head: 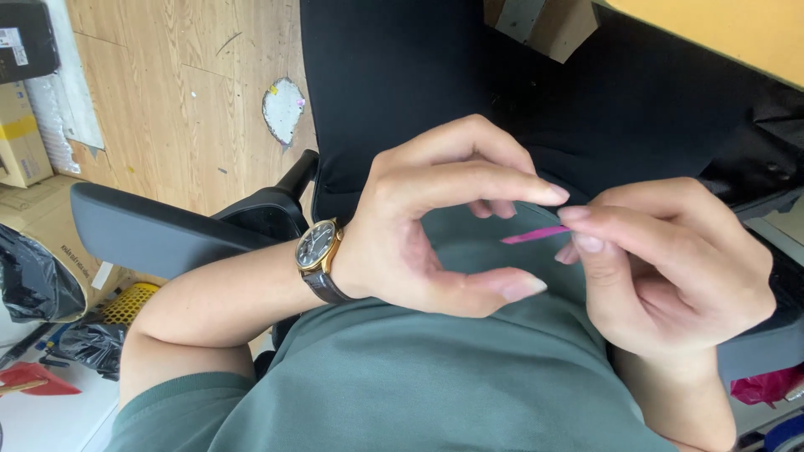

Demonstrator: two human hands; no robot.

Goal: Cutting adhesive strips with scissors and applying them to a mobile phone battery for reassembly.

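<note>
My right hand (670,268) pinches one end of a thin pink strip (532,236) between thumb and fingertips. The strip points left toward my left hand (435,218). That hand is curled in a loose ring, fingers apart, thumb below, and holds nothing; its fingertips hover just above the strip's free end. A gold wristwatch (318,247) with a dark dial and dark strap sits on my left wrist. Both hands float over my grey-green shirt (435,377).
A black chair armrest (151,230) runs under my left forearm. Wooden floor (184,100) lies beyond, with cardboard boxes (21,134) and black plastic bags (33,280) at the left. Dark trousers (402,75) fill the top middle, and a yellow surface (737,33) crosses the top right.
</note>
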